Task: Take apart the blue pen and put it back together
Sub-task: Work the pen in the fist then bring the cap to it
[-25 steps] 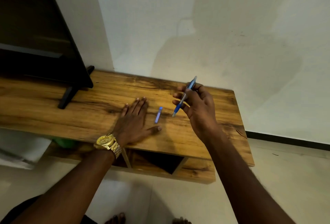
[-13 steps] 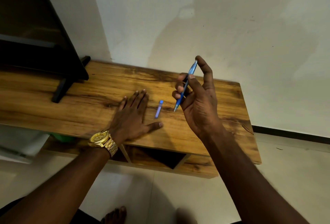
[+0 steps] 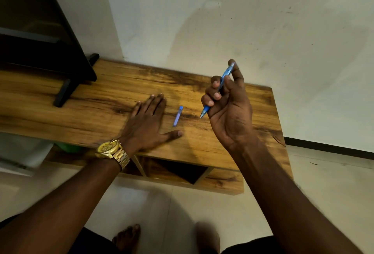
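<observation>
Your right hand is raised above the wooden table, fingers curled around the blue pen, which is tilted with its tip pointing toward seven o'clock. Your left hand lies flat on the table, fingers straight and holding nothing, a gold watch on its wrist. A small blue pen piece lies on the table between your hands, just at three o'clock from the left one.
</observation>
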`<action>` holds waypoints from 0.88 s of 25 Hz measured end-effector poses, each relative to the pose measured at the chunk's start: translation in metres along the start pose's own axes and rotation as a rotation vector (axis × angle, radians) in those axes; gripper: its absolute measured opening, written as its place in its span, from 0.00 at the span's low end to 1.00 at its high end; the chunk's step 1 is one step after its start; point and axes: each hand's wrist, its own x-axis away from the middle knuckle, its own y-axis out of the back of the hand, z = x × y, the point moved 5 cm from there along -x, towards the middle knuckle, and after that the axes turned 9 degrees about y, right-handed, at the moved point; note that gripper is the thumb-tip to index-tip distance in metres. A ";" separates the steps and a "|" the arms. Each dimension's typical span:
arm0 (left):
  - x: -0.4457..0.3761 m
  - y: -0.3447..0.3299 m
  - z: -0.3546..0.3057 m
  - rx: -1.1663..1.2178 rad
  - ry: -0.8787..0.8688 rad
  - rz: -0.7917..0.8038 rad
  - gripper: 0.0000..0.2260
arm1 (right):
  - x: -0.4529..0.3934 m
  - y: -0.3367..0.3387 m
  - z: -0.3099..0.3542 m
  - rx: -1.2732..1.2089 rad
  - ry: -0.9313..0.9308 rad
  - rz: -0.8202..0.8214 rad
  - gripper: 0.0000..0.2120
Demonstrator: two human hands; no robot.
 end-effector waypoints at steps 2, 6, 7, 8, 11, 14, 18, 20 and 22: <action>0.001 0.000 0.001 -0.004 0.001 -0.001 0.60 | -0.001 -0.002 0.001 -0.049 -0.065 0.016 0.18; 0.001 -0.001 0.000 -0.021 -0.005 0.023 0.59 | 0.004 -0.008 0.004 -0.095 -0.175 0.114 0.31; 0.001 -0.001 -0.001 -0.023 -0.007 0.031 0.59 | 0.005 -0.008 0.005 -0.089 -0.186 0.112 0.31; 0.001 -0.001 -0.001 -0.023 -0.009 0.035 0.58 | 0.006 -0.008 0.005 -0.078 -0.197 0.106 0.31; 0.002 0.000 -0.001 -0.026 -0.011 0.044 0.58 | 0.008 -0.008 0.005 -0.067 -0.225 0.082 0.32; 0.002 0.000 -0.001 -0.023 -0.014 0.045 0.58 | 0.010 -0.010 0.005 -0.084 -0.237 0.081 0.31; 0.001 -0.001 0.001 -0.026 -0.020 0.027 0.58 | 0.010 -0.013 0.005 -0.125 -0.229 0.091 0.32; 0.000 -0.002 0.001 -0.021 -0.017 0.020 0.59 | 0.008 -0.013 0.006 -0.127 -0.209 0.080 0.33; -0.001 -0.003 0.002 -0.014 -0.013 0.012 0.59 | 0.005 -0.011 0.007 -0.105 -0.185 0.062 0.32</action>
